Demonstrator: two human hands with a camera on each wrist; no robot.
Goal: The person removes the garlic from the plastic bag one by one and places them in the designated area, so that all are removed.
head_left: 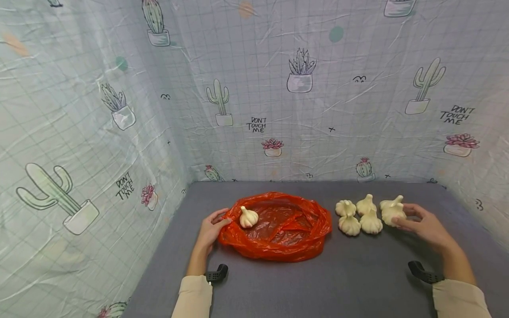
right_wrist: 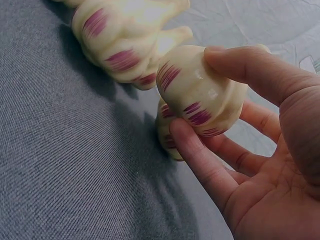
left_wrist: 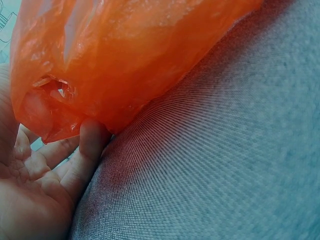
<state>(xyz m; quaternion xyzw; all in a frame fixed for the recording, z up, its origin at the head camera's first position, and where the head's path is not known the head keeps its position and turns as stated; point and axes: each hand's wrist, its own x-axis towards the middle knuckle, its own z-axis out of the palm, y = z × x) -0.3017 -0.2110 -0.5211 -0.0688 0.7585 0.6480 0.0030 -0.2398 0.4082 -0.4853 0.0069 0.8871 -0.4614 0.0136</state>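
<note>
An orange-red plastic bag (head_left: pixel 274 254) lies spread with its mouth facing up, and one garlic bulb (head_left: pixel 248 217) sits at its left side. My left hand (head_left: pixel 209 232) holds the bag's left edge, thumb over the rim; in the left wrist view the fingers (left_wrist: pixel 92 142) touch the plastic from below. To the right, my right hand (head_left: pixel 425 225) pinches a garlic bulb (right_wrist: pixel 200 92) between thumb and fingers. That bulb has purple streaks and overlaps another bulb (right_wrist: pixel 165 135) behind it. Several more garlic bulbs (head_left: pixel 371 222) stand close together, left of the right hand.
Both hands work over a dark grey cloth-covered table (head_left: pixel 278 287). A pale curtain (head_left: pixel 254 101) printed with cacti hangs behind the table and along its sides. Black wrist devices (head_left: pixel 425 273) sit on both forearms, next to light sleeves.
</note>
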